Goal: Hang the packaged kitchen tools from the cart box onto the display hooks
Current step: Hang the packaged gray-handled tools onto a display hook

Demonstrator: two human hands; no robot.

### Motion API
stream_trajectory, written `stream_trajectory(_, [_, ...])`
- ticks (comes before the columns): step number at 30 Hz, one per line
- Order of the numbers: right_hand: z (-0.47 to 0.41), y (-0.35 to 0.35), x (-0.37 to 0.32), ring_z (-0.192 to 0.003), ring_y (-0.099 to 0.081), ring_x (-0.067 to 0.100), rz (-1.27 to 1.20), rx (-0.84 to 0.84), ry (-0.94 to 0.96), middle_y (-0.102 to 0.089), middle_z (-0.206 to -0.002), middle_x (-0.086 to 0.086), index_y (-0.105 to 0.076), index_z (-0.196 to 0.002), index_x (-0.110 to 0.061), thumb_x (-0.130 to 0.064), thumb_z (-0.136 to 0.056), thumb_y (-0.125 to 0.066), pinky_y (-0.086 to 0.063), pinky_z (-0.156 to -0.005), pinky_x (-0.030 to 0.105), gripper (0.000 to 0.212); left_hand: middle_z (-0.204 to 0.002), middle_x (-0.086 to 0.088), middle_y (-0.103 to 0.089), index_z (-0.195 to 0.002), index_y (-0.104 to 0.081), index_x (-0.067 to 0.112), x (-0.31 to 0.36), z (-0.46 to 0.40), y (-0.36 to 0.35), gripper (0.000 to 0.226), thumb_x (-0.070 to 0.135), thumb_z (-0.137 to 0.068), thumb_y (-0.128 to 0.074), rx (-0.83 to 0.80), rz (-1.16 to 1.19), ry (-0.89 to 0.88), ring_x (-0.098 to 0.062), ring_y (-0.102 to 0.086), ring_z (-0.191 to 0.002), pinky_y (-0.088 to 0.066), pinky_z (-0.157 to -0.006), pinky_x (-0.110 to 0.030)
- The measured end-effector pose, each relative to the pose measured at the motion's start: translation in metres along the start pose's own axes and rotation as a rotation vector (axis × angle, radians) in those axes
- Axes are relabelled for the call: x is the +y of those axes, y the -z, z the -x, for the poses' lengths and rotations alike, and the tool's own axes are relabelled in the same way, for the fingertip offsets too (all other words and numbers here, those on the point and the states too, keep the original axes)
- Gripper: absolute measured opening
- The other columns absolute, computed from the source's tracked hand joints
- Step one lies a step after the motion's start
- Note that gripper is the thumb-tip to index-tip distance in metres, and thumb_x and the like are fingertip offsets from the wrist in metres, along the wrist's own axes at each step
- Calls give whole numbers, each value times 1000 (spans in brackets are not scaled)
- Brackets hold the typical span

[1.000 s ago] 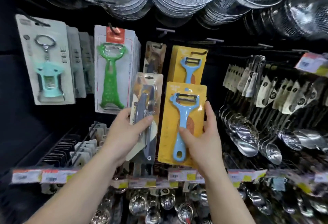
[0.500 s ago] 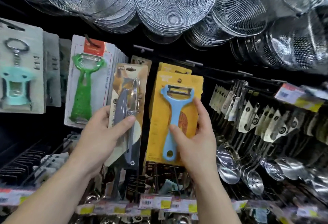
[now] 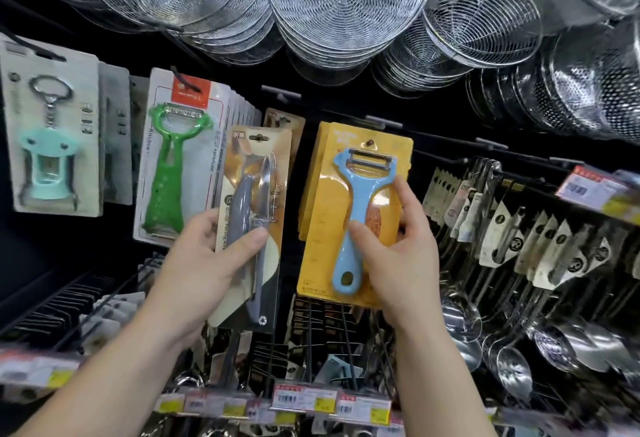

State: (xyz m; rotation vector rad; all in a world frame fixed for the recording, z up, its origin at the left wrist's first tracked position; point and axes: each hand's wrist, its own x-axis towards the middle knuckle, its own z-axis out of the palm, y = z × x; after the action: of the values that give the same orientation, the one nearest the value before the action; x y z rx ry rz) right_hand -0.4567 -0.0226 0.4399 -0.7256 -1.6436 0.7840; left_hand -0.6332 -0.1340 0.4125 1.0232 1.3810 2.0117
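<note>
The left hand (image 3: 194,263) grips a grey peeler pack (image 3: 254,225), thumb across its front. The right hand (image 3: 398,256) pinches a blue peeler pack (image 3: 356,214) against the yellow packs (image 3: 311,187) hanging behind it, below wire skimmers (image 3: 346,3).

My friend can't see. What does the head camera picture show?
Two hands hold packaged peelers up to a shop display: the left hand grips a grey peeler pack, the right hand a blue peeler on a yellow card. Wire skimmers hang above.
</note>
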Motion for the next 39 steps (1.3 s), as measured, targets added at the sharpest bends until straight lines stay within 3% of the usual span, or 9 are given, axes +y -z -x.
stream_trajectory(7, [-7, 1, 3, -115, -62, 14, -17, 1, -22, -57, -131, -10, -37, -143, -55, -30, -83, -76, -57, -90, 42, 76, -96, -3, -78, -107, -65, 23, -3, 1, 1, 46, 38, -64, -72, 5, -14, -2, -20, -75, -85, -56, -75, -38])
stream_trajectory(12, [-15, -4, 10, -111, -63, 12, 1, 3, -37, -56, -128, -9, -36, -145, -53, -28, -84, -75, -58, -89, 40, 77, -102, -7, -77, -110, -64, 21, -6, -2, 2, 51, 41, -64, -73, 17, -8, 17, -28, -74, -94, -57, -86, -50])
stream_trajectory(17, [-30, -15, 20, -101, -58, -4, 54, 25, -23, -50, -131, -11, -34, -149, -45, -23, -87, -73, -52, -77, 18, 76, -101, -2, -78, -111, -64, 23, -7, -4, 5, 27, 28, -85, -69, 29, 12, 19, -19, -75, -91, -57, -81, -39])
stream_trajectory(20, [-39, -19, 25, -93, -56, -11, 69, 32, -32, -48, -130, -11, -34, -148, -42, -23, -88, -72, -48, -69, 12, 74, -98, 1, -78, -107, -64, 26, -7, -5, 7, 17, 19, -92, -66, 47, 9, 21, -12, -75, -86, -54, -73, -29])
stream_trajectory(26, [-55, -31, 34, -102, -56, 1, 71, 28, -30, -48, -131, -8, -32, -147, -43, -24, -89, -71, -55, -86, 31, 72, -98, 0, -78, -108, -64, 24, -6, -6, 10, 17, 20, -91, -66, 45, -1, 25, -15, -76, -88, -55, -75, -33])
stream_trajectory(32, [-64, -35, 40, -100, -53, -1, 132, 28, -36, -45, -133, -5, -31, -150, -38, -24, -90, -71, -51, -85, 22, 73, -103, -1, -78, -115, -62, 20, -8, -9, 12, 25, 21, -91, -67, 33, -1, 20, -16, -75, -92, -54, -76, -32])
stream_trajectory(34, [-63, -35, 38, -120, -47, 8, 207, 61, -42, -39, -141, -2, -31, -151, -36, -26, -89, -72, -42, -101, 25, 75, -103, -1, -78, -115, -62, 21, -9, -10, 12, 24, 21, -92, -67, 35, -5, 18, -16, -75, -91, -54, -75, -31])
stream_trajectory(36, [-54, -35, 33, -137, -32, 14, 286, 91, -18, -34, -149, -1, -33, -151, -32, -26, -89, -72, -27, -104, 21, 74, -100, -1, -78, -114, -61, 22, -9, -10, 12, 22, 17, -94, -65, 34, -9, 22, -14, -76, -88, -55, -72, -29])
stream_trajectory(39, [-27, -43, 23, -131, -40, 8, 221, 12, 39, -42, -142, -5, -41, -146, -31, -24, -90, -71, -33, -102, 19, 64, -88, 5, -78, -112, -60, 23, -10, -11, 12, 20, 8, -97, -59, 25, 6, 42, -8, -75, -77, -56, -60, -22])
